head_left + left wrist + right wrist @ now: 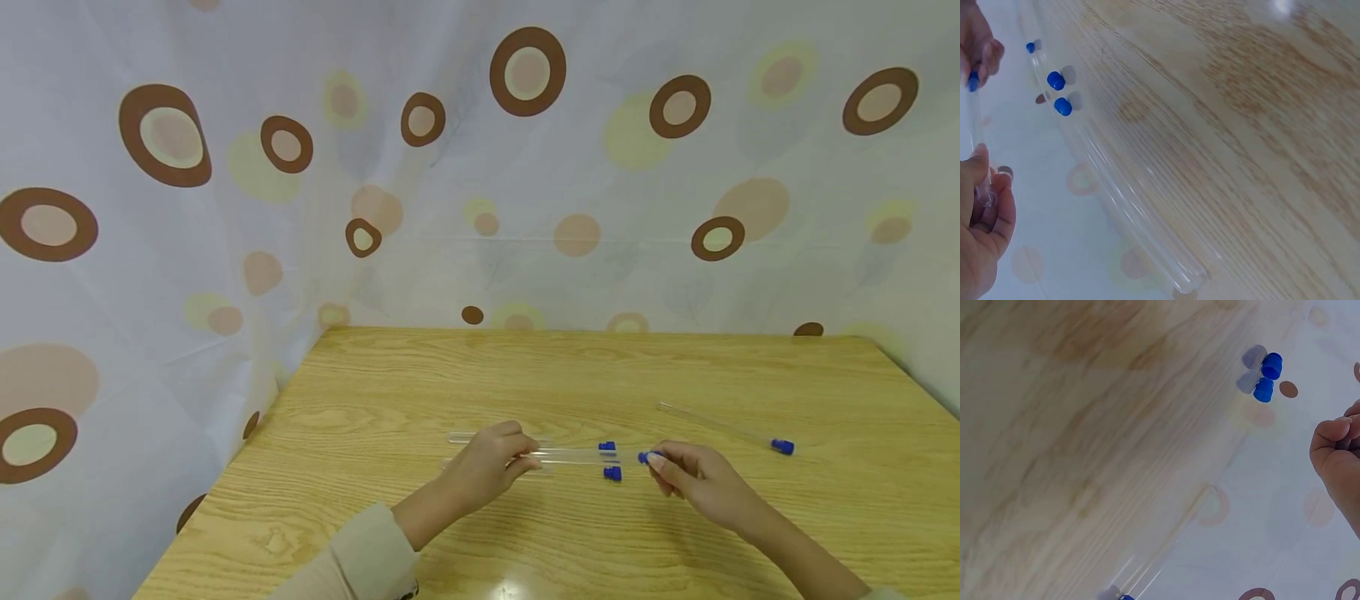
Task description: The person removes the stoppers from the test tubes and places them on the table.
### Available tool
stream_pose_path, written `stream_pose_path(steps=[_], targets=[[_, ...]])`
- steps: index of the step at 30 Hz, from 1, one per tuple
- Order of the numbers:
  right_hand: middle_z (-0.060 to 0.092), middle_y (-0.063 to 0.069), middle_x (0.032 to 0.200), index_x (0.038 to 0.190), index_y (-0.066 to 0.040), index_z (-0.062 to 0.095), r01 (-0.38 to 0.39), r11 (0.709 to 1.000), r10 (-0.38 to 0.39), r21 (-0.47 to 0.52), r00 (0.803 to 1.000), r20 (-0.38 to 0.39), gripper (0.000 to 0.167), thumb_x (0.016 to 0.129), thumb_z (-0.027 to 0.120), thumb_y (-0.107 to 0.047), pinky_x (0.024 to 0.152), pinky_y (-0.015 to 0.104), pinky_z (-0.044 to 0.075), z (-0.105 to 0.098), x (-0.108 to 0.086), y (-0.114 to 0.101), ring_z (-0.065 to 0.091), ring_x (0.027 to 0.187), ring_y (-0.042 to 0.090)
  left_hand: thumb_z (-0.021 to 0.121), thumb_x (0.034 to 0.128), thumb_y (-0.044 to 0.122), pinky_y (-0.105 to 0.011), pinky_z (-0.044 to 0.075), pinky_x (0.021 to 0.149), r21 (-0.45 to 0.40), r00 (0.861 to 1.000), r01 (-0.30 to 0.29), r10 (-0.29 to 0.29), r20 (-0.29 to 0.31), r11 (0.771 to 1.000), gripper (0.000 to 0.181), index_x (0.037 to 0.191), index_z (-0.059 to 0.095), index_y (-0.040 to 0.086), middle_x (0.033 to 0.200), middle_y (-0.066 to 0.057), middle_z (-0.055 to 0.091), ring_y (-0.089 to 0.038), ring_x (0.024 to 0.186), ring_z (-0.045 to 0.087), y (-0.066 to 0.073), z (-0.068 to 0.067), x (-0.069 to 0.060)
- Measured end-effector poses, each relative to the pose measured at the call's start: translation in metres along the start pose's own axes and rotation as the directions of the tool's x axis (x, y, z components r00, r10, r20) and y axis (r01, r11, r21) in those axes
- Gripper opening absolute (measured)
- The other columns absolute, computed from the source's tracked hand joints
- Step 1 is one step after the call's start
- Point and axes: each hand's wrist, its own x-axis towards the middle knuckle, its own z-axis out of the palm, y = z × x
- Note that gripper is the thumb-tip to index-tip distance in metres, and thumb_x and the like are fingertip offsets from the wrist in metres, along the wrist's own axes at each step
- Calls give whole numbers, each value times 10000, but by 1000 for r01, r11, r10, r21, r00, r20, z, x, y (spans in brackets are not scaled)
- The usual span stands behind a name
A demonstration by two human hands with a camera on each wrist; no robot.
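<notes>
My left hand (487, 467) pinches a clear tube (573, 456) above the table, its end pointing right. Between the thumb and fingers of my right hand (701, 479) is a blue cap (648, 457), just right of the tube's end in the head view. Two more blue caps, an upper one (607, 446) and a lower one (612, 473), rest on the table by that end. In the left wrist view, clear tubes (1141, 212) lie on the wood, and the held cap (973, 81) appears at the held tube's end; contact is unclear.
A thin clear tube (716, 422) with a blue cap (782, 447) lies at the right of the wooden table (420, 367). Another clear tube (459, 437) lies behind my left hand. A patterned cloth (450, 183) hangs behind and beside the table.
</notes>
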Motion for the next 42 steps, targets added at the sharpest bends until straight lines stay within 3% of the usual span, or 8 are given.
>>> stream_pose_path(steps=[5,8,12,14,17,33,42], targets=[[462,55,639,831,23,507,2,999,-4,-47,999,-43,242,1005,386,-94,426,251,356,5,0,-4,364,490,91,659,836,128,-57,451,610,-14,1000,19,-18,18,1000,163,926,685,-6,780,-50,604,-106,682,570,-2,-1,-1],[493,39,688,930,38,540,36,992,-44,-117,996,-72,185,993,415,-82,457,227,390,8,-1,-5,427,540,84,656,836,130,-59,452,611,-21,999,23,-23,29,1000,173,934,684,-10,792,-50,608,-105,685,568,-4,-2,-2],[541,-36,751,1027,16,567,112,958,-153,-263,978,-139,121,946,509,-50,488,189,414,12,-1,-6,484,599,51,657,836,127,-51,446,605,-25,999,12,-11,39,1000,165,934,684,-2,788,-48,605,-97,677,562,-5,-3,-2],[553,-48,745,1007,-12,578,143,937,-204,-319,964,-169,95,919,548,-33,489,180,417,14,0,-6,485,598,26,658,836,127,-46,440,603,-24,999,8,-7,45,1000,159,933,684,4,785,-45,602,-91,675,556,-6,-2,-3],[576,-42,741,984,-34,584,147,925,-227,-351,953,-199,86,899,576,-25,495,175,435,16,0,-8,497,604,2,656,838,127,-52,442,605,-29,999,7,-6,44,1000,159,936,683,4,790,-46,604,-92,679,555,-6,-2,-3],[450,-97,683,915,-36,552,11,959,-95,-282,953,-287,160,818,679,-40,424,190,341,16,-1,-13,382,525,5,659,835,118,-58,439,601,-40,1000,-4,5,29,999,163,932,681,-12,779,-48,599,-89,666,540,-6,-6,-4],[495,-95,699,931,-29,556,73,958,-147,-276,955,-257,156,821,660,8,434,180,360,14,-1,-12,427,553,9,665,829,116,-55,441,606,-33,1000,-7,8,19,999,156,929,682,-4,780,-46,604,-87,669,544,-7,-7,-5]])
